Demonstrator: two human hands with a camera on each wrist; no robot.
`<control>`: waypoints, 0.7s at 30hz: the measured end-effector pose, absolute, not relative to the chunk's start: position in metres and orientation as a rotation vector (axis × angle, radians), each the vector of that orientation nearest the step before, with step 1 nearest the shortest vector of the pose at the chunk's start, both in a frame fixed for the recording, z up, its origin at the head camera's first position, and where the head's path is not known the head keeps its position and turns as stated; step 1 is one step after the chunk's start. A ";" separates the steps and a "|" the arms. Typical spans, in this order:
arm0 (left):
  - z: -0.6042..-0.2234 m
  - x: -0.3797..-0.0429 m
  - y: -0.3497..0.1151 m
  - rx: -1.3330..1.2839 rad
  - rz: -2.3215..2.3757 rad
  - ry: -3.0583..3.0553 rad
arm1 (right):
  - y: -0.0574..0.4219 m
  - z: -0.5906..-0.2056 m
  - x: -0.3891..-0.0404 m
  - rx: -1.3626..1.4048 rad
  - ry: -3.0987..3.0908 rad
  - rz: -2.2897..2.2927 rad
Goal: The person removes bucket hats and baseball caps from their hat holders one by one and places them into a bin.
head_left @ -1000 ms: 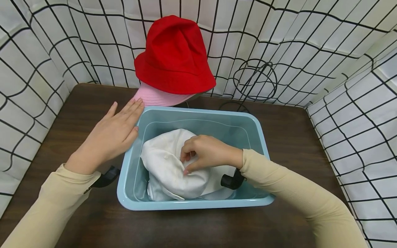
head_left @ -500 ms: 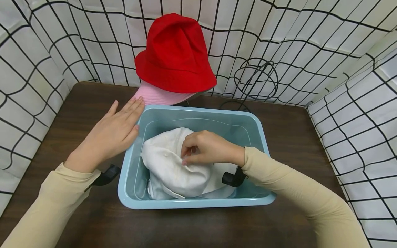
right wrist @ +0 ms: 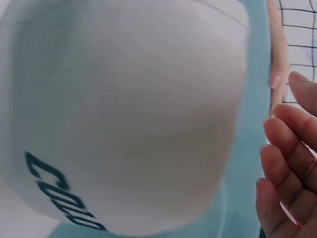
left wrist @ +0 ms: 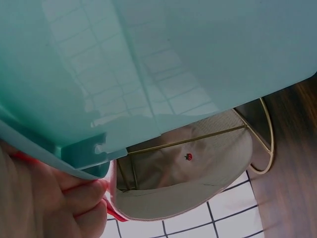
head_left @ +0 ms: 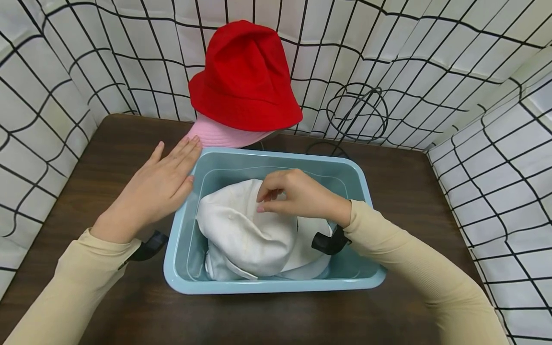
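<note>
A white fabric hat point(head_left: 246, 235) with a rounded crown and brim lies in a light blue plastic basin point(head_left: 276, 286). Dark lettering shows on the white hat point(right wrist: 124, 114) in the right wrist view. Over the hat's crown hovers my right hand point(head_left: 297, 194), its fingers loosely bent with nothing between them. My left hand point(head_left: 157, 184) lies with straight fingers along the basin's left rim, fingertips at the brim of a pink hat point(head_left: 220, 134). A red bucket hat point(head_left: 246, 81) sits on top of the pink one behind the basin.
A gold wire stand point(left wrist: 267, 129) supports the hats, seen from below in the left wrist view. Coiled black cable point(head_left: 358, 112) hangs at the back. Black wire grid point(head_left: 496, 191) with white sheeting encloses the dark wooden table point(head_left: 276, 318).
My right hand has risen off the white hat's crown, shifting back and slightly right. My left hand stays at the basin rim, and the hats behind stay put.
</note>
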State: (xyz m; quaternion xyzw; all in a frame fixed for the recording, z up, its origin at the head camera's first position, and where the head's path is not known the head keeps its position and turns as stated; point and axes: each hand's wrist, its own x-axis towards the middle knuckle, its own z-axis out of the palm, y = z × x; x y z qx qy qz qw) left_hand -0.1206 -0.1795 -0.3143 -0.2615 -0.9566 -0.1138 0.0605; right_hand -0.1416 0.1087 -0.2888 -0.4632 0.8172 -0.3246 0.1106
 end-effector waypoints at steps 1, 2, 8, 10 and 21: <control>-0.315 -0.120 -0.180 -0.791 -0.345 -2.894 | 0.109 -0.287 -0.142 -1.356 2.408 -0.964; -0.315 -0.120 -0.180 -0.792 -0.345 -2.892 | 0.110 -0.285 -0.143 -1.352 2.416 -0.973; -0.316 -0.120 -0.181 -0.801 -0.336 -2.885 | 0.115 -0.272 -0.149 -1.344 2.457 -1.037; -0.316 -0.121 -0.181 -0.805 -0.331 -2.883 | 0.117 -0.269 -0.152 -1.355 2.473 -1.055; -0.316 -0.121 -0.182 -0.804 -0.344 -2.867 | 0.119 -0.245 -0.171 -1.278 2.566 -1.148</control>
